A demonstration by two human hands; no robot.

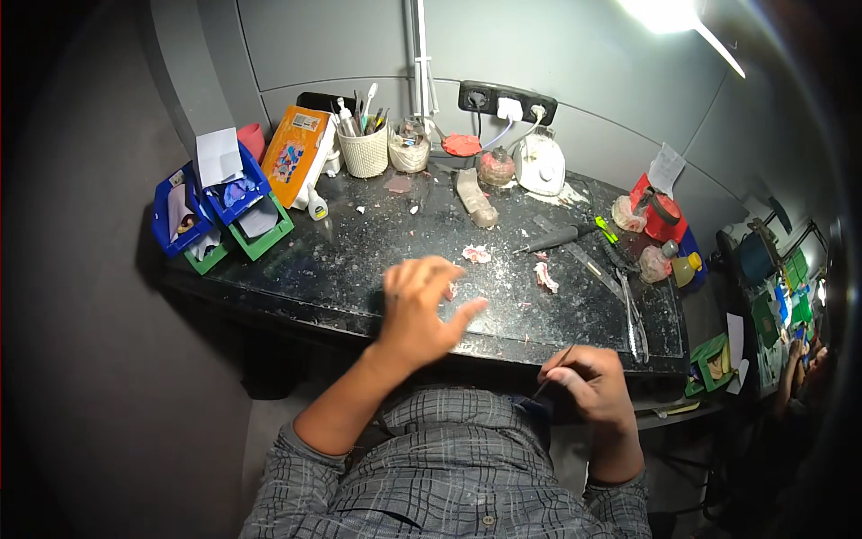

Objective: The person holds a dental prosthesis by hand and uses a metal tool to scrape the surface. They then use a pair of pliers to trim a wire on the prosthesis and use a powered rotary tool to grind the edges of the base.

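Note:
My left hand (417,305) hovers over the near edge of the dark worktop (350,269), its thumb spread away from the curved fingers. A small pink piece (450,290) shows just behind those fingers; it looks to be lying on the worktop. Low in front of the table edge, my right hand (593,384) pinches a thin, dark metal hand tool (556,370), held slanting. Farther in lie two crumpled pink-and-white pieces (476,255) (545,277), like shaped wax or plaster. Their exact material cannot be told.
Stacked blue and green bins (254,235) stand far left beside an orange box (292,157). At the back are a white tool cup (365,153), a glass jar (409,148) and a white device (541,163). A black handpiece (552,239) and long metal tweezers (635,319) lie right.

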